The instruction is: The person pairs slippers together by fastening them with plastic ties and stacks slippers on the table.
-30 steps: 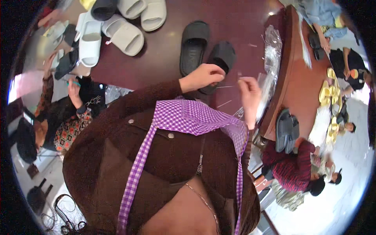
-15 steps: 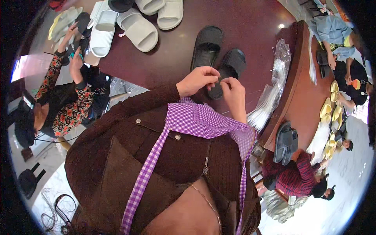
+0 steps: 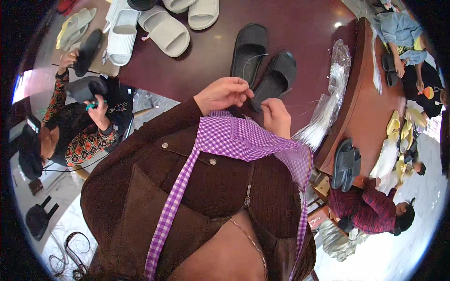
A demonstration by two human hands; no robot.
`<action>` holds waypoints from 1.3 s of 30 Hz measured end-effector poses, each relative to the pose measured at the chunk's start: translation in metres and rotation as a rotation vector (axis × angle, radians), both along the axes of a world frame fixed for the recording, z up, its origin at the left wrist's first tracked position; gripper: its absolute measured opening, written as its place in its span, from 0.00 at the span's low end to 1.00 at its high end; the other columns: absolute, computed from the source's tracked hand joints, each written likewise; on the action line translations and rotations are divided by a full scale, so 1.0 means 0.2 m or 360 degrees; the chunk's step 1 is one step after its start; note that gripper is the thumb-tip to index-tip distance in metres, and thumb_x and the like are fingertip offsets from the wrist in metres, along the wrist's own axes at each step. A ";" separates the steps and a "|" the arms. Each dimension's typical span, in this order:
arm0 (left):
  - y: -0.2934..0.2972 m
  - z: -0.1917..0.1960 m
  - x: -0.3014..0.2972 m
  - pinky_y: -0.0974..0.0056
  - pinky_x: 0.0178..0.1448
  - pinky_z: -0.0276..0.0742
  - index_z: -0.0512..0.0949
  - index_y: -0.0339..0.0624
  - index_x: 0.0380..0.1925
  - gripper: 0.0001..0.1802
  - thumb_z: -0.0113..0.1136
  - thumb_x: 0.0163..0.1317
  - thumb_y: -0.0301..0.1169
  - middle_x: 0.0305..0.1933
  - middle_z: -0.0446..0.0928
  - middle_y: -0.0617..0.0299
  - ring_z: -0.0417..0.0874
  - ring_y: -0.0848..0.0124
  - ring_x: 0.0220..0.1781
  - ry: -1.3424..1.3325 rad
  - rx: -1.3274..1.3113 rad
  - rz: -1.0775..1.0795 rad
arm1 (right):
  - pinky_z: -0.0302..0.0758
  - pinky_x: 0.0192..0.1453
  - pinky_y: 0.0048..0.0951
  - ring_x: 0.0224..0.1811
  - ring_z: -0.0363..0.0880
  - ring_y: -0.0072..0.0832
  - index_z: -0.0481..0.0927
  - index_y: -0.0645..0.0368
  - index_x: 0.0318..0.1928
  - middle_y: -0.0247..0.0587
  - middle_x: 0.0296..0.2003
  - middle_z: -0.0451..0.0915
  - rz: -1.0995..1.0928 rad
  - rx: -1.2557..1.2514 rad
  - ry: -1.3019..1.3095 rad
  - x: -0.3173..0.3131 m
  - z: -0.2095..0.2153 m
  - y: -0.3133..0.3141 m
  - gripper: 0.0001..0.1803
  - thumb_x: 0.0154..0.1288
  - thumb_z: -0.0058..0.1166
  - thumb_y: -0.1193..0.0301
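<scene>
My left hand (image 3: 226, 93) is closed in a pinch. A thin white plastic strand (image 3: 248, 62) curves up from it across the nearer part of a black slide sandal (image 3: 251, 40). Close by, my right hand (image 3: 275, 114) also pinches, with thin pale strand ends showing beside its fingers. The two hands are a small gap apart. A second black slide sandal (image 3: 276, 77) lies tilted just beyond my fingertips, its near end partly behind them. Both sandals rest on the dark red table (image 3: 206, 61). The fingertips hide where the strands are gripped.
A clear plastic bag (image 3: 335, 79) of white strands (image 3: 311, 133) lies right, against a raised wooden edge (image 3: 349, 103). Grey and white slides (image 3: 166, 35) stand at the far left. Another pair of dark slides (image 3: 346, 164) sits right. A co-worker (image 3: 89, 136) handles black slides at left; other people work at right.
My hands have drawn slightly apart and nearer to me, and the curved strand now shows. The co-worker at left has raised a black slide.
</scene>
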State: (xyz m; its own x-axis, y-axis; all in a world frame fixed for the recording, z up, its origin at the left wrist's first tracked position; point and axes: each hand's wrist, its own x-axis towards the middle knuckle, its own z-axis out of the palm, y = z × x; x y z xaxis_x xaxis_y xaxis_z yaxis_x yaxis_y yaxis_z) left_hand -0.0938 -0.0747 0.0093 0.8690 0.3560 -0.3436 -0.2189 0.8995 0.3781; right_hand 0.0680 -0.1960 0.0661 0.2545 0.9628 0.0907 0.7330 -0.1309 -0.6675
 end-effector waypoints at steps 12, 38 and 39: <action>-0.04 -0.21 -0.10 0.69 0.32 0.74 0.74 0.38 0.32 0.05 0.53 0.61 0.28 0.32 0.78 0.56 0.77 0.72 0.28 0.0428 -0.0387 -0.0142 | 0.73 0.36 0.36 0.35 0.76 0.42 0.73 0.60 0.32 0.44 0.32 0.74 0.0623 0.0001 -0.0186 -0.09 -0.10 0.02 0.06 0.50 0.53 0.77; 0.25 -0.53 0.46 0.61 0.34 0.77 0.72 0.32 0.32 0.04 0.50 0.60 0.23 0.33 0.76 0.51 0.79 0.62 0.33 0.0525 -0.0371 0.0256 | 0.73 0.37 0.40 0.34 0.76 0.42 0.73 0.61 0.29 0.45 0.29 0.72 0.0447 -0.0113 -0.0851 0.29 -0.40 0.37 0.03 0.55 0.46 0.76; 0.27 -0.52 0.47 0.60 0.34 0.77 0.72 0.32 0.33 0.04 0.50 0.60 0.23 0.33 0.76 0.51 0.78 0.62 0.33 0.0549 -0.0355 0.0323 | 0.73 0.37 0.39 0.34 0.76 0.42 0.74 0.61 0.30 0.45 0.30 0.72 0.0421 -0.0113 -0.0856 0.29 -0.40 0.39 0.04 0.56 0.46 0.75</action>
